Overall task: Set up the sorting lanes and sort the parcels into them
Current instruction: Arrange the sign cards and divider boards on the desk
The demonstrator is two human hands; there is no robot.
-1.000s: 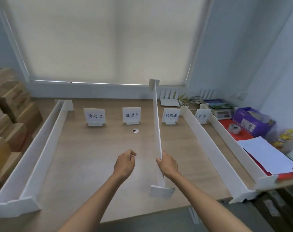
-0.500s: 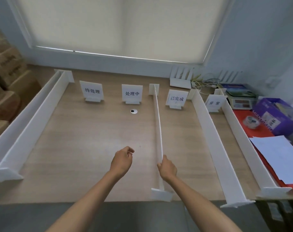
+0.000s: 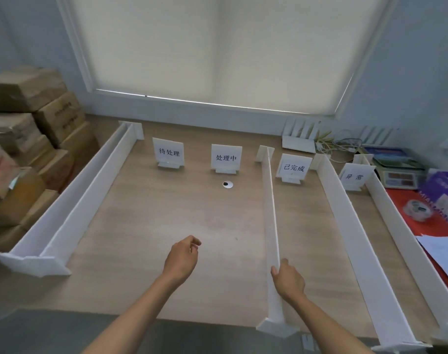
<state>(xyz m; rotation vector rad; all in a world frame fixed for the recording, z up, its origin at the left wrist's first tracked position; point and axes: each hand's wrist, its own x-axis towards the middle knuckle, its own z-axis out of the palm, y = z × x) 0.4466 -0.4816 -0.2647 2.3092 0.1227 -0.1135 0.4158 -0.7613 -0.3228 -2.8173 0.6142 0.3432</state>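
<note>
Off the worktop's (image 3: 153,226) left edge the parcels (image 3: 26,154) sit stacked, none of them in a lane yet. Two dividers (image 3: 72,208) stand pressed together along that edge. No wall stands between the first sign (image 3: 168,152) and the second sign (image 3: 226,157) near the far edge, so we judge that one lane has yet to be made.

Our left hand (image 3: 183,259) hovers over the bare middle of the worktop, fingers loosely curled and holding nothing. To its right the middle divider (image 3: 271,226) stands upright, running from the near edge towards the far edge. Its far foot sits between the second sign and the third sign (image 3: 294,167). Our right hand (image 3: 289,279) pinches its top edge close to the near end.

We are settling this divider. Held by one end, a board this long and thin will likely pivot, so we should bring the free hand further along the top to steer it. We should line it up parallel to the next divider (image 3: 345,226). Its near foot seems to sit right at the near edge, so we should nudge it fully onto the worktop. Then we let go straight upward so that it does not tip.
</note>
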